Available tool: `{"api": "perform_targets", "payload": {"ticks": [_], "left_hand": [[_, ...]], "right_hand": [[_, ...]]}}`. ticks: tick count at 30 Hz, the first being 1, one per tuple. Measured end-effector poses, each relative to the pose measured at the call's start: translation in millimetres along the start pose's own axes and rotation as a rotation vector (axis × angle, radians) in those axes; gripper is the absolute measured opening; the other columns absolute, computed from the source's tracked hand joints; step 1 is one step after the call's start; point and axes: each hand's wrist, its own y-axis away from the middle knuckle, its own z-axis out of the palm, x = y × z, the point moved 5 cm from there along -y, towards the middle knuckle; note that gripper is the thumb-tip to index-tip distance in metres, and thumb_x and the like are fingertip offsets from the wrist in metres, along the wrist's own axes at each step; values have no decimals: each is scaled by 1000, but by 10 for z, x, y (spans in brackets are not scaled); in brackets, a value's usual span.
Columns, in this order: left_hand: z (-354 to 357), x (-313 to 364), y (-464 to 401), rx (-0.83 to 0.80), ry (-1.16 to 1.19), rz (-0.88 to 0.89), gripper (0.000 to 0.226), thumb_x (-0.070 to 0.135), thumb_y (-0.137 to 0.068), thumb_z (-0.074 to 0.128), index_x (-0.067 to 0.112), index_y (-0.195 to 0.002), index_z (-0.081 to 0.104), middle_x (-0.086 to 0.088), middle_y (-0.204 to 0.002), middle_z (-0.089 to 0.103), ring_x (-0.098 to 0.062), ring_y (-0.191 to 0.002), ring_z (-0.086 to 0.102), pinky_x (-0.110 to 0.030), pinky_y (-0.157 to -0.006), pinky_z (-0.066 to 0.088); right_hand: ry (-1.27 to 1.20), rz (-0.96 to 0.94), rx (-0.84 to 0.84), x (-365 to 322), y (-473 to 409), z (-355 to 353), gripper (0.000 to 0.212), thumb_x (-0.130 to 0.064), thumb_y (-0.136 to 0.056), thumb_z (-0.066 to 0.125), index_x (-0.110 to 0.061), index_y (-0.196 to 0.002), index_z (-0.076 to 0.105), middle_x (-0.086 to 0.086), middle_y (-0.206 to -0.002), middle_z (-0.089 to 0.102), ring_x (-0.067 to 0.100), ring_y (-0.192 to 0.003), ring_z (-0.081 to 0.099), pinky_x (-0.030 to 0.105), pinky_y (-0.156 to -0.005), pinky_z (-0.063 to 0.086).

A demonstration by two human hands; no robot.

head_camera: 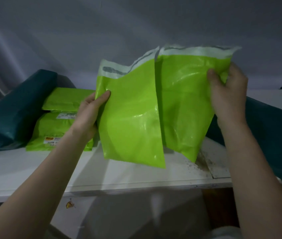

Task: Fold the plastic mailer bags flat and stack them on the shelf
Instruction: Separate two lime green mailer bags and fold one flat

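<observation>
A lime-green mailer bag (154, 107), creased down its middle, hung upright above the white shelf (136, 176), the left hand (89, 114) pinching its left edge, the right hand (228, 99) gripping its right edge, beside stacked green bags (59, 118).

Printed white labels (62, 116) on the stacked lime-green plastic mailer bags (57, 128), at nine o'clock, are too blurred to read; the left forearm (78, 135) hides the stack's right end.
</observation>
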Motion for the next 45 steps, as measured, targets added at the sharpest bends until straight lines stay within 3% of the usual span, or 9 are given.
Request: {"api": "perform_targets", "payload": {"ticks": [8,13,18,22,25,29,33,38,45], "left_hand": [[150,-351,-16,24,-291,-14,22,24,-88,62,15,-108,62,1,-90,68,0,-62,66,-17,-63,56],[350,-520,17,-117,-361,-123,36,14,-77,68,18,-110,53,-5,-97,65,-17,-80,65,-28,-71,55],[461,-658,8,-142,-395,-154,41,-5,-82,57,18,-115,48,-3,-90,62,-10,-63,62,-16,-50,51],[392,-763,-78,-62,-590,-69,61,2,-84,62,22,-135,34,-4,-94,59,-22,-80,60,-32,-75,52],[388,-719,-88,-56,-868,106,64,11,-86,62,27,-137,27,1,-79,55,-26,-77,54,-31,-73,43],[333,-667,-116,7,-946,219,19,12,-88,60,17,-105,52,-9,-88,60,-28,-77,54,-30,-68,38],[303,-634,-139,-14,-597,29,27,9,-88,55,23,-109,64,-3,-122,58,-17,-107,56,-29,-94,44],[312,-449,-137,-142,-173,-72,65,3,-68,59,24,-129,54,-2,-116,63,-18,-99,63,-25,-82,52],[220,-574,-153,-171,-604,52,63,-8,-82,61,25,-134,46,-4,-132,50,-22,-117,52,-38,-100,44]], "right_hand": [[-88,540,-103,882,126,34,16,-14,-93,44,-23,-96,57,8,-106,63,23,-97,61,46,-92,50],[-289,723,-196,1015,247,224,37,6,-79,62,-5,-113,51,9,-99,63,21,-85,64,42,-77,55],[37,706,-501,1105,426,383,66,3,-72,72,-15,-127,40,6,-109,60,23,-94,62,40,-82,53],[73,602,-628,1076,493,485,87,-2,-78,70,-24,-145,20,-3,-123,46,19,-106,54,36,-91,49],[-18,631,-556,1083,471,501,75,-14,-85,67,-25,-145,25,-3,-133,48,18,-107,57,36,-91,50],[-140,747,-510,1116,497,530,67,-10,-86,65,-21,-142,30,5,-121,57,20,-100,61,36,-86,52],[-140,687,-488,1103,477,531,72,7,-80,63,-21,-138,31,10,-119,58,23,-101,61,42,-89,52],[-180,502,-204,996,223,257,54,17,-80,50,-21,-118,50,4,-97,65,13,-80,65,22,-63,55],[356,379,-91,1113,125,-181,50,-2,-82,52,-12,-132,49,12,-133,49,30,-119,47,38,-105,36]]}}
